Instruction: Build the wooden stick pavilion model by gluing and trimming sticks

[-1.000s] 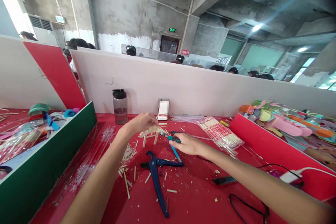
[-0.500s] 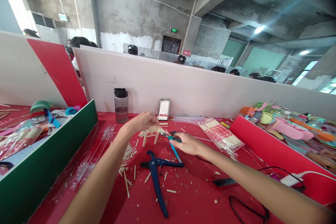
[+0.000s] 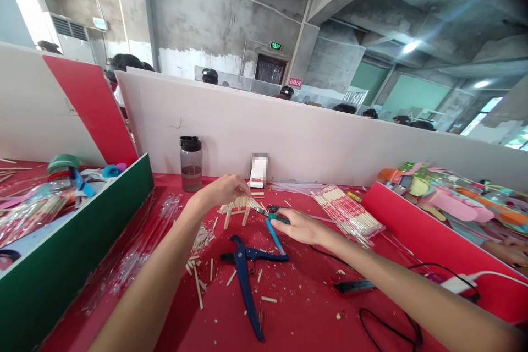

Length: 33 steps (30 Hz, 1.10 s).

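A small model made of pale wooden sticks (image 3: pixel 237 207) stands on the red table, its legs toward me. My left hand (image 3: pixel 228 189) is above its upper edge, with fingertips pinched together; what they hold is too small to make out. To the right, my right hand (image 3: pixel 297 224) is closed around a teal-handled tool (image 3: pixel 275 218), whose metal tip points left at the model's right end. Just below that hand lies a light blue stick (image 3: pixel 274 236). Nearer to me rests a dark blue cutter (image 3: pixel 246 280) with its handles spread.
A water bottle (image 3: pixel 191 165) and a propped phone (image 3: pixel 259 170) stand by the white partition (image 3: pixel 322 146). Wrapped sticks (image 3: pixel 350 212) lie at right, near a red divider (image 3: pixel 433 250). A green divider (image 3: pixel 82 247) is at left. Stick scraps and a black cable lie about.
My right hand and the tool have shifted slightly right, and the tool's handle has tilted a little. My left hand stays almost in place over the model.
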Each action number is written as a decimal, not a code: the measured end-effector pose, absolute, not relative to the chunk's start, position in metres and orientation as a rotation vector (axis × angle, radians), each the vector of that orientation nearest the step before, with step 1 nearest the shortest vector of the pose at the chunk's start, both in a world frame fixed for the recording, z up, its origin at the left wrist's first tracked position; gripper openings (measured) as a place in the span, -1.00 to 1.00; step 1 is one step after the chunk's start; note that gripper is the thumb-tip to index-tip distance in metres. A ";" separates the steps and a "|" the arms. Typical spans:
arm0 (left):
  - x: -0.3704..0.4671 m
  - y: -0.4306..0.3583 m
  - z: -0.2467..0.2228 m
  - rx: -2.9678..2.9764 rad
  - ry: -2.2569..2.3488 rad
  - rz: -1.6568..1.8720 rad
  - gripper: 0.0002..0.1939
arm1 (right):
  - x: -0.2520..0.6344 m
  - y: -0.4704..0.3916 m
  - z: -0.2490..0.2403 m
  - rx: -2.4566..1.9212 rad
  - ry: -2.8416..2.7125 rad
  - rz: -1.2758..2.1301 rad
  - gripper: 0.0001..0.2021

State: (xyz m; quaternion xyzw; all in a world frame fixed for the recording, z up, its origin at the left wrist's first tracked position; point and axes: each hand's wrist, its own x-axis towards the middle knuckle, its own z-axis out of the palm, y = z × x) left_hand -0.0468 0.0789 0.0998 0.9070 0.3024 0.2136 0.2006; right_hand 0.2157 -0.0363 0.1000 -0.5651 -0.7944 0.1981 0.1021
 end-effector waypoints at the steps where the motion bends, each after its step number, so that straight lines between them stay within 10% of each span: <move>1: -0.047 0.079 0.100 2.535 0.845 0.597 -0.67 | 0.216 -0.036 0.099 -1.680 -2.345 0.594 -0.54; 33: -0.044 0.081 0.100 2.601 0.878 0.590 -0.72 | 0.207 -0.038 0.094 -1.743 -2.464 0.203 -0.43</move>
